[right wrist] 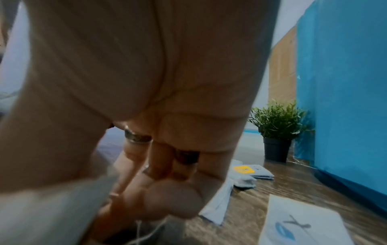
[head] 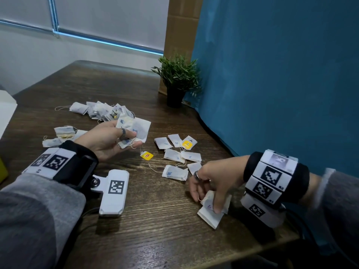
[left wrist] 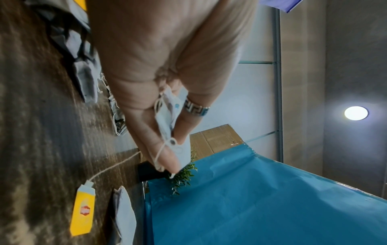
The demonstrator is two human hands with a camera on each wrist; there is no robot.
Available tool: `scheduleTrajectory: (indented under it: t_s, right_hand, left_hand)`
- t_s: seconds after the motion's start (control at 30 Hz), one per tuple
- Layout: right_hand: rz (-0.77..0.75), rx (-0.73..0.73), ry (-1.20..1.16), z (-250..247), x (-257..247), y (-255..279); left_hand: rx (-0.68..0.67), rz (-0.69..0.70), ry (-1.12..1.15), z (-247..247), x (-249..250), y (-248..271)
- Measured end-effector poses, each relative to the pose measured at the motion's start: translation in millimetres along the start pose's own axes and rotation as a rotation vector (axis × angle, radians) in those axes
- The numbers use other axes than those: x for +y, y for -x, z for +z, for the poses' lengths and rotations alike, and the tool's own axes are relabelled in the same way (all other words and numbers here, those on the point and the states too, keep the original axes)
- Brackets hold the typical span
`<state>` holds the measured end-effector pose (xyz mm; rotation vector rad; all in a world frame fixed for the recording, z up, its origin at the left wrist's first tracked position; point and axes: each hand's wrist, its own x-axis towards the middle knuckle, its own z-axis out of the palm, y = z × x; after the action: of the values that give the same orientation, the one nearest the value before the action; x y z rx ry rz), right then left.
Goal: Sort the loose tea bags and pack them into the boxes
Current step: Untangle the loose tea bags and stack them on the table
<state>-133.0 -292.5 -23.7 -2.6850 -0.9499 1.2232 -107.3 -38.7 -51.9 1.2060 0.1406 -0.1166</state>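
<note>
My left hand is raised over the table's middle and grips a small stack of white tea bags between thumb and fingers. A yellow tag hangs from the stack by a string down to the wood; the left wrist view shows the same stack and yellow tag. At the near right my right hand pinches a white tea bag just above another one lying flat. In the right wrist view the thumb is blurred, and a bag with a blue mark lies beside it.
Loose tea bags lie in a far pile, a left group and a spread middle group. A white box stands at the left edge. A potted plant and a blue screen bound the right side.
</note>
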Motion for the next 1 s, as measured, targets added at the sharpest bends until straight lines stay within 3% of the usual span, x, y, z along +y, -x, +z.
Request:
scheduleTrajectory:
  t_s: [0.23,0.4,0.47,0.63,0.77,0.9,1.0]
  right_hand:
    - [0.032,-0.006,0.022,0,8,6]
    - [-0.086,0.285,-0.300,-28,9,4]
    - [-0.074,0.322,-0.412,-37,7,-4]
    - [0.109,0.266,-0.063,-36,-5,-38]
    - [0.086,0.269,0.129,-30,-18,-49]
    - [0.039,0.293,0.096,-34,-19,-44]
    - [-0.021,0.429,-0.134,-55,-12,-40]
  left_hand:
    - [-0.043,-0.002,-0.010,-3,0,1]
    - [-0.054,-0.013,-0.039,-3,0,2]
    - [-0.044,-0.011,-0.042,-3,1,2]
    - [-0.007,-0.019,-0.016,-4,1,1]
    - [0.024,-0.032,0.021,-1,1,0]
    - [0.036,-0.021,0.053,-2,3,-1]
    - [0.043,-0.013,0.073,-4,4,-2]
